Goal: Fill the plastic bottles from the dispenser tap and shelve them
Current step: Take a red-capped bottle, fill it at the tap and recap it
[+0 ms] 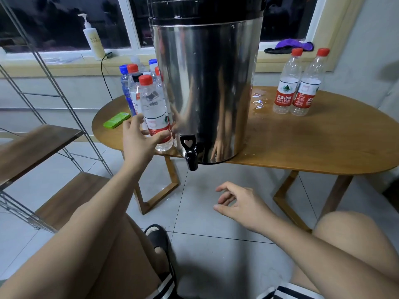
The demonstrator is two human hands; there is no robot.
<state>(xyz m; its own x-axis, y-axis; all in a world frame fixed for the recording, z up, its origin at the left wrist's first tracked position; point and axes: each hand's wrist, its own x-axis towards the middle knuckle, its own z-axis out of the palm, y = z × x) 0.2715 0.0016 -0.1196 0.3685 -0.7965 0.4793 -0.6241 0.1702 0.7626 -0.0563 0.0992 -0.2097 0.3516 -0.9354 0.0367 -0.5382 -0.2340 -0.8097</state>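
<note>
**Asker:** Where's the bottle you're working on?

**Me:** The red-capped bottle (154, 108) stands upright on the table (302, 143), just left of the dispenser (205, 83) and almost against its steel wall, near the table's front edge.

**Asker:** Have you got hold of it?

**Me:** My left hand (140, 139) is cupped around it low down — thumb across the front of the label, fingers spread along its left side. Whether they're actually squeezing it, I can't tell from here.

**Asker:** And the other hand?

**Me:** My right hand (241, 201) hangs below and a little right of the tap (191, 152), over the floor (216, 244), with fingers loosely curled and nothing in them.

**Asker:** What else is around the dispenser?

**Me:** Behind my bottle, also on the dispenser's left, is a cluster of bottles (129, 83) with red, blue and black caps. Well to the dispenser's right, two more bottles (287, 83) with red caps stand touching each other, and a puddle (259, 100) lies between them and the dispenser. Further left of the dispenser there's a green packet (116, 120) on the table — beyond it, off the table, the shelf unit (38, 143). The tap's black lever stands upright.
</note>
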